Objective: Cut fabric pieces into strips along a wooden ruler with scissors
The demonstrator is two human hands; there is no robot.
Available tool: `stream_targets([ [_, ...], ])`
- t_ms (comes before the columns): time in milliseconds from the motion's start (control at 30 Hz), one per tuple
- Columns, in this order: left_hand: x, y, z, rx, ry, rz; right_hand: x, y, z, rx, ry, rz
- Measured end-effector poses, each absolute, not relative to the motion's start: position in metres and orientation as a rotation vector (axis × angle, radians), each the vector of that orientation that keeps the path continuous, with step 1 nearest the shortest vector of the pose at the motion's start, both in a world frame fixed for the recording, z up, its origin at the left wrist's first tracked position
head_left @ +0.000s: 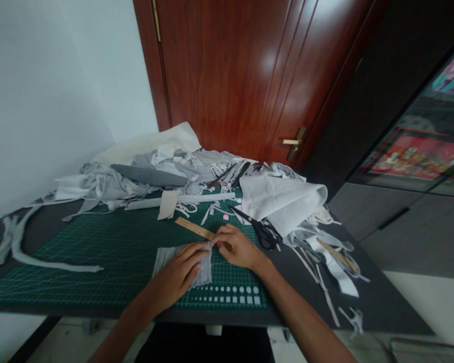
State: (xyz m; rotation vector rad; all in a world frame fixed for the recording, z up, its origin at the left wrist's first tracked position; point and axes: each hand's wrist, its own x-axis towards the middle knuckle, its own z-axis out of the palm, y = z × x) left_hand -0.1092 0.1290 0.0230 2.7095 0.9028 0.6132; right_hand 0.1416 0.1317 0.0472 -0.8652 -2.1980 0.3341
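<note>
A square piece of grey ribbed fabric [205, 272] lies on the green cutting mat [109, 242] in front of me. My left hand [177, 272] rests flat across it, fingers stretched toward its upper right corner. At that corner, the thumb and forefinger of my right hand [236, 247] are pinched together on the fabric's edge. A wooden ruler [192, 228] lies slanted just beyond the fabric, its right end beside my right fingertips. Black-handled scissors [264, 234] and a small pink disc [226, 217] lie past my right hand.
Grey and white cloth scraps [151, 171] heap along the back. A white cloth [280, 199] lies folded at the right, near loose strips and a wooden stick [336, 254]. Long grey fabric tubes [53, 261] curve at the left. Behind stands a wooden door [227, 75].
</note>
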Motion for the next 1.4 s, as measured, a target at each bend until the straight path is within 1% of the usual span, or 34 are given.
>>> stream_targets([
  [200,-0.109,0.133,0.018,2.762,0.920,0.570,0.152,0.139,0.041,-0.971,-2.143,0.319],
  [500,-0.109,0.135,0.012,2.688,1.088,0.749,0.131,0.131,0.040,-0.730,-2.303,0.414],
  [700,-0.117,0.134,0.004,2.886,1.079,0.591,0.122,0.124,0.035,-0.699,-2.338,0.423],
  [900,-0.147,0.138,0.002,3.035,1.052,0.502,0.123,0.123,0.035,-0.819,-2.380,0.322],
  [1167,-0.178,0.141,0.006,3.072,1.060,0.413,0.124,0.123,0.037,-0.852,-2.426,0.294],
  [1400,-0.205,0.143,0.016,2.985,1.122,0.354,0.125,0.121,0.038,-0.838,-2.422,0.283],
])
